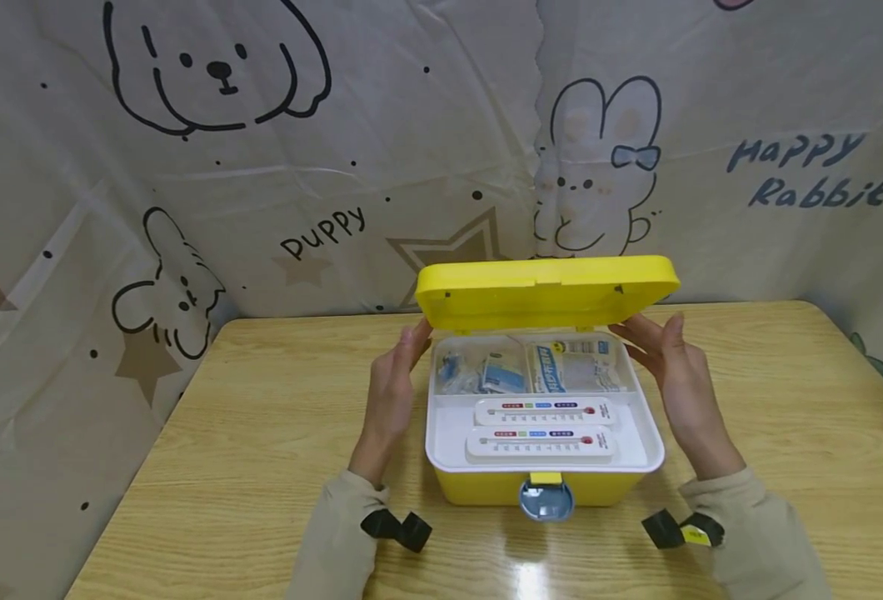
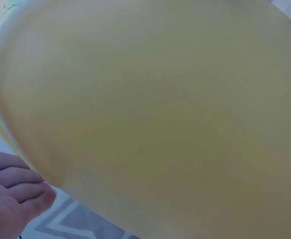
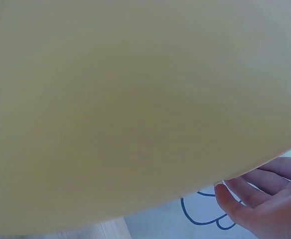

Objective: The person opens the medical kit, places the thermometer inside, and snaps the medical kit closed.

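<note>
A yellow first-aid box stands on the table with its yellow lid raised and tilted back. In its white top tray lie two white thermometers, one behind the other. The tray's rear compartments hold a blue-and-white packet and a clear bag with blue print. My left hand is at the box's back left corner, fingertips right at the lid's edge and partly hidden. My right hand mirrors it at the back right corner, with extended fingers. Yellow box wall fills most of both wrist views.
A grey-blue latch hangs at the box's front. Behind the wooden table hangs a pale curtain with cartoon drawings. Black straps sit on both sleeves.
</note>
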`<state>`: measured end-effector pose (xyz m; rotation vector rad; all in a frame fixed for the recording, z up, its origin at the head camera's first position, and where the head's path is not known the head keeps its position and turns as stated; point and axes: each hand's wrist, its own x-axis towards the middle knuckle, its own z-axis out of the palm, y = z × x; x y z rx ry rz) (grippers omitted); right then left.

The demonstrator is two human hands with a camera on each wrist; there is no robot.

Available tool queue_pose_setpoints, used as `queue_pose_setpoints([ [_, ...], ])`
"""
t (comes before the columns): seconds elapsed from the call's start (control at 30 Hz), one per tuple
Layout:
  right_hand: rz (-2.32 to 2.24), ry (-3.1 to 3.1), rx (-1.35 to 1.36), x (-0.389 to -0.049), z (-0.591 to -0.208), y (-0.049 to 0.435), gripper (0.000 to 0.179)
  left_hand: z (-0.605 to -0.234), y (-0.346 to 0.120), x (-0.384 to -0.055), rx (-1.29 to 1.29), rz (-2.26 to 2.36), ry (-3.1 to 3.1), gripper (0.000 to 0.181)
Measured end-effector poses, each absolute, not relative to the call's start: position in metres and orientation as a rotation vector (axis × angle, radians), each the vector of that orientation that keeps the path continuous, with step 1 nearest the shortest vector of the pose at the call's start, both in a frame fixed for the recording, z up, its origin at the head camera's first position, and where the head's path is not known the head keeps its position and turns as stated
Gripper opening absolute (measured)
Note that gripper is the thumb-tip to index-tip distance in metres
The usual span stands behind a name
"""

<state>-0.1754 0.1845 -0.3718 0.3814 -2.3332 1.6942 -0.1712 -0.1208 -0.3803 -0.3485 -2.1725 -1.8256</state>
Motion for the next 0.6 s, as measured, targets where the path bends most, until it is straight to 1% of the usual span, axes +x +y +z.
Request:
queue_pose_setpoints([
  [0.27, 1.688, -2.333, 0.426, -0.173, -0.368, 0.184, 0.063, -0.369, -0.118, -0.163, -0.373, -1.751, -2.238, 0.061],
  [0.5, 1.720, -2.317, 0.442, -0.169, -0.364, 0.182, 0.067, -0.361, -0.118, -0.156, -0.319, -1.676, -2.325, 0.072],
  [0.6, 1.772, -2.280, 0.437, -0.166, -0.362, 0.181, 0.067, -0.358, -0.118, -0.154, -0.326, -1.674, -2.335, 0.074],
])
